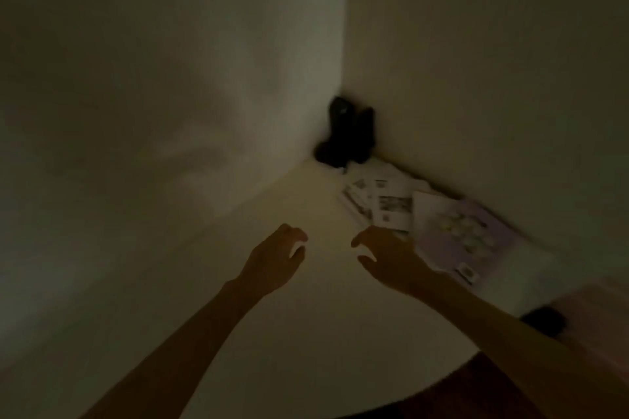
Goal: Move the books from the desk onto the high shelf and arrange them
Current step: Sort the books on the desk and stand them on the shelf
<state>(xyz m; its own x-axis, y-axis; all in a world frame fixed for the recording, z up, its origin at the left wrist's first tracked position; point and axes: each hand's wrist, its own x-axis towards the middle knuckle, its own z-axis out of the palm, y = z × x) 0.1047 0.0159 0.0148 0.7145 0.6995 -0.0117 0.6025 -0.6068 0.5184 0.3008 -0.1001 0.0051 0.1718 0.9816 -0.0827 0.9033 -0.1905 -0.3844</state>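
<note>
The view is dim and blurred. Books lie flat on a pale surface (306, 316) along the right wall: a white-covered stack (377, 204) and a lilac book (466, 238) with a pale picture on its cover. My left hand (275, 258) hovers over the bare surface, fingers curled and apart, holding nothing. My right hand (388, 255) is just in front of the white stack, fingers spread, empty; I cannot tell whether it touches the books.
A dark object (347, 136) stands in the corner where the two walls meet. Another small dark thing (544, 320) lies at the right by a pinkish patch (595, 316). The surface's front edge curves at the bottom right.
</note>
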